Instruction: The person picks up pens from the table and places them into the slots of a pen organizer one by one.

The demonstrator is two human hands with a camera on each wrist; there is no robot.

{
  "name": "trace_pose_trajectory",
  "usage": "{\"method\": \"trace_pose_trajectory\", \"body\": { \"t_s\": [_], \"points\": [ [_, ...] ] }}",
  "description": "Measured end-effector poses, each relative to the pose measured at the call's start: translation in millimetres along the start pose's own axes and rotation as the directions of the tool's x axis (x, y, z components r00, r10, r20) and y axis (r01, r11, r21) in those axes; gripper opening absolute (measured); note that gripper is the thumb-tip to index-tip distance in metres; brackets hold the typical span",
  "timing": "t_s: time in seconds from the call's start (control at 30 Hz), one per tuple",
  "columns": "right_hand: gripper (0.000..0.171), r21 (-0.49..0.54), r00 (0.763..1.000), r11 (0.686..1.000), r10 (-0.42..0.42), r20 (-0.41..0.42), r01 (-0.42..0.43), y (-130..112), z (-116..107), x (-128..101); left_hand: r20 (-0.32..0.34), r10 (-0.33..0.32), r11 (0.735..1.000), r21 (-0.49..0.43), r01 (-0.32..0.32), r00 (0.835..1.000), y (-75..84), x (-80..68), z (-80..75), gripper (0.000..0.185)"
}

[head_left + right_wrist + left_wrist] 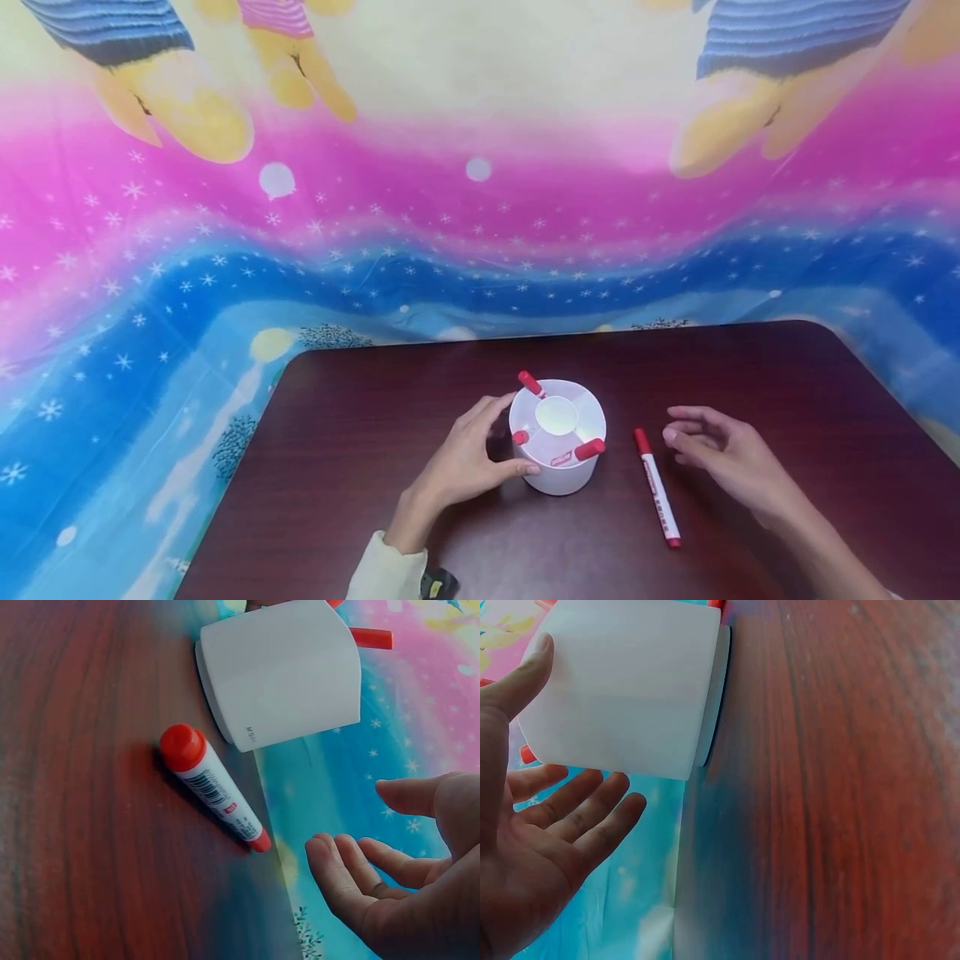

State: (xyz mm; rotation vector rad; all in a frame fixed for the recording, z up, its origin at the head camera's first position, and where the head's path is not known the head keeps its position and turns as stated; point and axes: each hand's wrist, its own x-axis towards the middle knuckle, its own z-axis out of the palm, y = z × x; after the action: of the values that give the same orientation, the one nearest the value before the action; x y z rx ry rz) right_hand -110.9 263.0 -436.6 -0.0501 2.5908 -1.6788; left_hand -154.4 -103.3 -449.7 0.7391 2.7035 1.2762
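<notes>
Fingers of your left hand (465, 462) lie straight, thumb touching the white holder (558, 467). Your right hand (723, 462) hovers relaxed, empty, a red marker (657, 487) at its nine o'clock.

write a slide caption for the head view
Left hand touches a white holder of red markers; right hand hovers beside one loose marker.

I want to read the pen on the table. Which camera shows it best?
The right wrist view: the pen lies close, label showing. The head view shows it whole but small. The left wrist view misses it.

head looks down; both wrist views closely share the white holder (557, 450).
</notes>
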Motion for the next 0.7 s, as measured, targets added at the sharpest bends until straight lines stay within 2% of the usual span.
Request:
{"method": "trace_pose_trajectory", "body": {
  "t_s": [0.27,0.4,0.57,0.7],
  "points": [
    [0.057,0.001,0.999,0.999,0.05,0.017,-0.05,9.4,2.9,-1.5,-0.012,0.028,0.999,0.022,-0.027,1.0,-0.9,0.4,-0.6,0.096],
    [0.06,-0.01,0.993,0.994,0.108,0.036,-0.108,15.0,4.3,-0.6,-0.01,0.028,0.999,0.015,-0.028,1.0,-1.8,0.7,0.2,0.096],
    [0.065,-0.049,0.982,0.982,0.184,0.052,-0.181,20.5,5.4,1.4,-0.005,0.02,1.0,0.007,-0.02,1.0,-2.3,0.5,1.1,0.095],
    [0.067,-0.128,0.98,0.975,0.191,0.053,-0.183,20.9,7.1,3.2,-0.002,0.011,1.0,0.007,-0.011,1.0,-1.9,0.1,0.6,0.096]
  ]
}}
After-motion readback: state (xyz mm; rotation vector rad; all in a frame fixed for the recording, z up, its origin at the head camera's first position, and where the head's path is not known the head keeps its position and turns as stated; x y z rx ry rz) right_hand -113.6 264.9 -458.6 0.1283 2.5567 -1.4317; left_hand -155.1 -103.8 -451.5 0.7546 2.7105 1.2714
